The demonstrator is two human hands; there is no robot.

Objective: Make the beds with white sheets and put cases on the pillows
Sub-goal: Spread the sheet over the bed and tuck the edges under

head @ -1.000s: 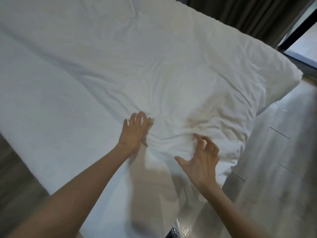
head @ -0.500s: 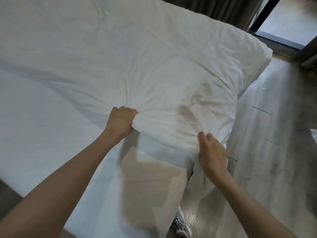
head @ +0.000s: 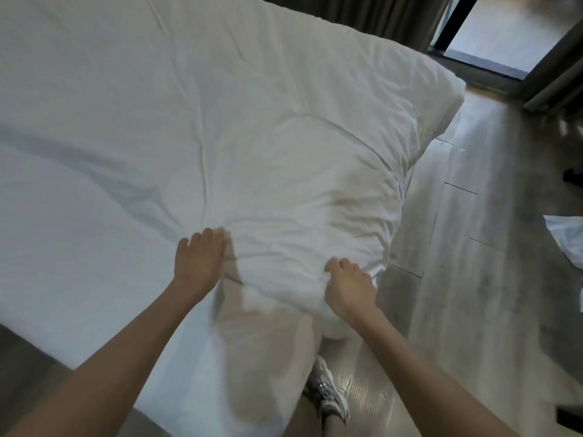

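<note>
Fingers (head: pixel 342 264) (two hands (head: pixel 198 260) (head: pixel 348 287)) round one duvet (head: pixel 284 152)

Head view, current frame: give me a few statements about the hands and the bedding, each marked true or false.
1. The left hand and the right hand both grip the white duvet near the bed's corner. True.
2. The duvet lies flat and smooth all over. False: it is creased and bunches up where the hands grip it.
3. A sneaker shows on the floor below the hands. True.
4. The right hand holds a pillowcase. False: it grips the duvet's edge.
5. A dark curtain hangs beyond the bed. True.
</note>
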